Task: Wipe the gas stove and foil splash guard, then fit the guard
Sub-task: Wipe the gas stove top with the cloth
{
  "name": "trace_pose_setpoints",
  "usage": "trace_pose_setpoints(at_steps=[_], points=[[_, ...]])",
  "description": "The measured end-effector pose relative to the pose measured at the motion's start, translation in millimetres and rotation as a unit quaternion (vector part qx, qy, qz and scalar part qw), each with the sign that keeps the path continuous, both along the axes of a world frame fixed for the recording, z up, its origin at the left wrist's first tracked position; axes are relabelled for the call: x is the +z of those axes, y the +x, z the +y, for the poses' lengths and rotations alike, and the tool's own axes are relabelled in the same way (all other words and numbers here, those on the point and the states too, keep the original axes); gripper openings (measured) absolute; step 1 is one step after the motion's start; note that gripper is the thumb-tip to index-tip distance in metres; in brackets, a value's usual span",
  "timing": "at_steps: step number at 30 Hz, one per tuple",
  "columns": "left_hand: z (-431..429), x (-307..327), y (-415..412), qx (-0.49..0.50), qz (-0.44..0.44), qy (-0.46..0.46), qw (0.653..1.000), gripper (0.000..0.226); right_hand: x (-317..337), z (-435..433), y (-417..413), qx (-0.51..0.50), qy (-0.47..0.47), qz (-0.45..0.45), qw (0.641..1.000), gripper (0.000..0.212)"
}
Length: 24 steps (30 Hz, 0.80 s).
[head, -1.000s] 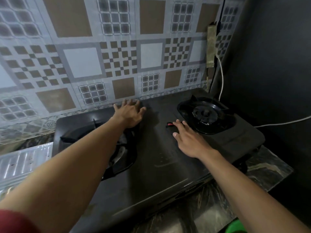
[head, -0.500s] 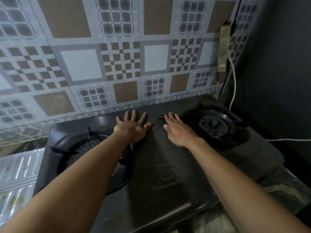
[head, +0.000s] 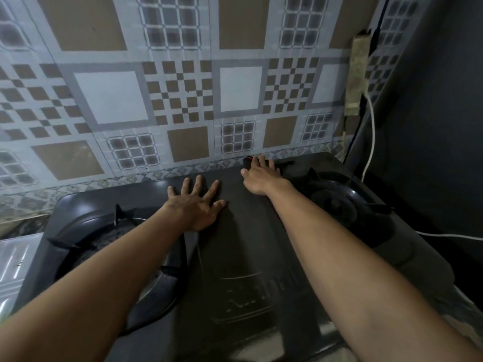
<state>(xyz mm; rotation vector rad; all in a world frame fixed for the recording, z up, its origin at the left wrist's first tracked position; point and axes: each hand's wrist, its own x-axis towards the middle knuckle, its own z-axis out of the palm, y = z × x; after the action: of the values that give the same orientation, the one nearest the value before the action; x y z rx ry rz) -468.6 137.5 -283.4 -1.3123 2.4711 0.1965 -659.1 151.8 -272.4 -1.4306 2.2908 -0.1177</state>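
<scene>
A black two-burner gas stove (head: 248,246) fills the lower part of the head view. My left hand (head: 196,205) lies flat on the stove's middle panel with its fingers spread. At the stove's back edge, by the wall, my right hand (head: 261,173) presses with straight fingers on a dark cloth (head: 284,167) that has a small red mark. The left burner (head: 104,244) is partly hidden by my left forearm. The right burner (head: 337,202) sits just right of my right wrist. A silvery ribbed sheet (head: 15,257) lies at the left edge; I cannot tell if it is the foil guard.
A patterned tile wall (head: 183,87) rises right behind the stove. A power strip (head: 356,74) hangs in the right corner, and a white cable (head: 371,142) drops from it behind the right burner. A dark wall (head: 431,126) closes the right side.
My right hand has slid with the cloth from the stove's middle to its back edge at the wall. My left hand stays flat on the middle panel.
</scene>
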Motion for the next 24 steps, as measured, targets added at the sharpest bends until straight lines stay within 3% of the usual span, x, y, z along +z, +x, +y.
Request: trace_pose_setpoints(at_steps=[6, 17, 24], points=[[2.9, -5.2, -12.1, 0.036, 0.033, 0.006, 0.999, 0.069, 0.5, -17.9, -26.4, -0.102, 0.027, -0.007, 0.994, 0.076], [-1.4, -12.1, -15.8, 0.035, 0.008, 0.011, 0.999, 0.074, -2.1, -35.1, -80.7, -0.232, 0.021, 0.0, 0.973, 0.081], [-2.5, -13.1, -17.2, 0.032, 0.0, 0.011, 0.999, 0.073, 1.2, -52.1, -109.3, -0.272, 0.045, -0.008, 0.961, 0.096]])
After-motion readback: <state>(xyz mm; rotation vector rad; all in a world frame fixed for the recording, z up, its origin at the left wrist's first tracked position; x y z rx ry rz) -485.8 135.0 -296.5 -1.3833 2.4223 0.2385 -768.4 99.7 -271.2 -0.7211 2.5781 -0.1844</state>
